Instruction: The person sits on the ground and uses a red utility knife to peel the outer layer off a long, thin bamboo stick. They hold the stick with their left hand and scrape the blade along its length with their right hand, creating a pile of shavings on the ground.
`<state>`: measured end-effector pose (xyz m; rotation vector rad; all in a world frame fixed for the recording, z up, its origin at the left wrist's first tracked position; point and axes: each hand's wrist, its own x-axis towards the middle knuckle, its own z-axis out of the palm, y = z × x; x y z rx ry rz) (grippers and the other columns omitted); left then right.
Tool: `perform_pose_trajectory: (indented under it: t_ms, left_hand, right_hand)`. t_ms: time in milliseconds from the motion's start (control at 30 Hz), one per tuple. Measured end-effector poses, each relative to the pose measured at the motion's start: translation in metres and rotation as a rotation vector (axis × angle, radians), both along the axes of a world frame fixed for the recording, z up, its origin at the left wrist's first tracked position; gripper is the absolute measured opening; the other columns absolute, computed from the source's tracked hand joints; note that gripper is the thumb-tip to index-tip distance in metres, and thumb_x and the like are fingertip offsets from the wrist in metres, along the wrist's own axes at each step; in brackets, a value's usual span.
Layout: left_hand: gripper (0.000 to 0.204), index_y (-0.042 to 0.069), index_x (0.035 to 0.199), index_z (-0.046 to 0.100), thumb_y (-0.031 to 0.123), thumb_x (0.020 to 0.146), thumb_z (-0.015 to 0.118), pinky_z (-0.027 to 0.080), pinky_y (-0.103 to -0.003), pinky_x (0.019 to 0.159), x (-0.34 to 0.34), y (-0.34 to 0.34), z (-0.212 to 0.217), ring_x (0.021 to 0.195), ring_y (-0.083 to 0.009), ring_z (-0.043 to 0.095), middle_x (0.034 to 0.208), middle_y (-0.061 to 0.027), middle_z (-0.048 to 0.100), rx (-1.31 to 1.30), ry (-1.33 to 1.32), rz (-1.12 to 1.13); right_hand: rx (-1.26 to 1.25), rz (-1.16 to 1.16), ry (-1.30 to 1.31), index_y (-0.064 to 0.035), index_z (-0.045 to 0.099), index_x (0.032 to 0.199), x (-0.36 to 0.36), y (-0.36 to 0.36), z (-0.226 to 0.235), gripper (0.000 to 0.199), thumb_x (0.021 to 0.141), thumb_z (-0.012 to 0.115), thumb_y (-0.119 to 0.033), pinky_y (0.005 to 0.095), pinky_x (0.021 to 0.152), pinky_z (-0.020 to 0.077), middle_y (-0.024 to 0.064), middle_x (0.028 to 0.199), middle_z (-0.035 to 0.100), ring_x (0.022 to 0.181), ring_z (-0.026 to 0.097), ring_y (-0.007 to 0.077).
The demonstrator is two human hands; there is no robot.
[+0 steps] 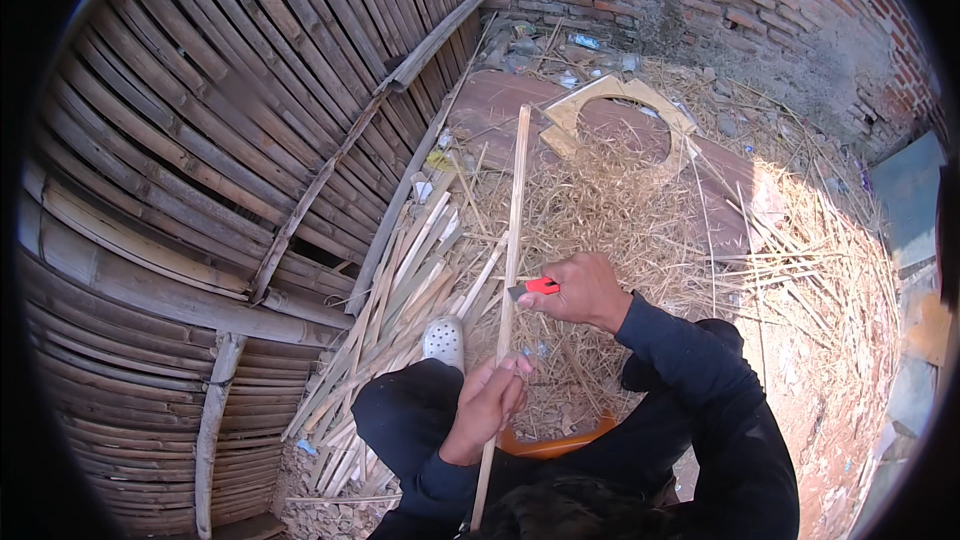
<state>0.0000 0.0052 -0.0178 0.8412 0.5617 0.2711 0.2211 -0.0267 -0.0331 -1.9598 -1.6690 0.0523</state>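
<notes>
A long pale bamboo strip [517,185] runs upright through the middle of the view, its lower end passing beside my lap. My left hand [487,402] is closed round the strip low down, close to my left knee. Higher up, my right hand [583,292] grips a red-handled utility knife [541,286]. Its short grey blade lies against the strip's right side. Some of the knife's handle is hidden inside my right fist.
Split bamboo strips [400,295] lie piled at the left, beside a white clog [443,342] on my foot. Shavings [610,205] cover the ground ahead. A wooden board with a round cutout [565,112] lies beyond. A bamboo slat wall [230,130] stands left, a brick wall [760,30] behind.
</notes>
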Motion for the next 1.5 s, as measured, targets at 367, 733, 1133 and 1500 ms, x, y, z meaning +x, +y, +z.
perform_pose_trajectory:
  t_ms: [367, 733, 1133, 1500]
  left_hand:
    - [0.025, 0.006, 0.093, 0.051, 0.024, 0.102, 0.037, 0.024, -0.023, 0.045, -0.003, 0.004, 0.002, 0.037, -0.0073, 0.023, 0.046, 0.0036, 0.030, -0.041, 0.012, 0.006]
    - [0.023, 0.007, 0.093, 0.049, 0.025, 0.102, 0.038, 0.026, -0.023, 0.047, -0.001, -0.001, 0.002, 0.039, -0.0074, 0.024, 0.047, 0.0038, 0.030, -0.028, 0.018, -0.002]
    - [0.023, 0.006, 0.098, 0.050, 0.025, 0.103, 0.038, 0.027, -0.022, 0.049, -0.005, -0.027, -0.010, 0.049, -0.0056, 0.030, 0.057, 0.0037, 0.033, -0.062, -0.063, -0.188]
    - [0.027, 0.002, 0.102, 0.054, 0.023, 0.103, 0.036, 0.027, -0.020, 0.046, -0.008, -0.018, -0.003, 0.042, -0.0048, 0.029, 0.050, 0.0041, 0.035, -0.026, 0.004, -0.148]
  right_hand:
    - [0.047, 0.049, 0.014, -0.0091, 0.057, 0.051, -0.013, 0.006, -0.001, 0.066, 0.071, 0.060, -0.073, 0.0392, 0.041, 0.0399, 0.0084, 0.046, 0.052, 0.043, 0.056, 0.0278]
    - [0.109, 0.015, -0.152, -0.0103, 0.055, 0.050, 0.021, 0.024, -0.010, 0.067, 0.065, 0.061, -0.075, 0.0375, 0.042, 0.0406, 0.0071, 0.047, 0.052, 0.044, 0.055, 0.0267]
    - [-0.077, -0.453, -0.118, -0.0042, 0.069, 0.068, 0.115, 0.035, -0.002, 0.077, 0.078, 0.045, -0.076, 0.0443, 0.054, 0.0455, 0.0170, 0.058, 0.060, 0.058, 0.062, 0.0337]
    - [-0.120, -0.776, 0.184, 0.0008, 0.058, 0.057, 0.179, -0.009, -0.003, 0.084, 0.085, 0.035, -0.074, 0.0451, 0.057, 0.0435, 0.0197, 0.054, 0.054, 0.057, 0.059, 0.0354]
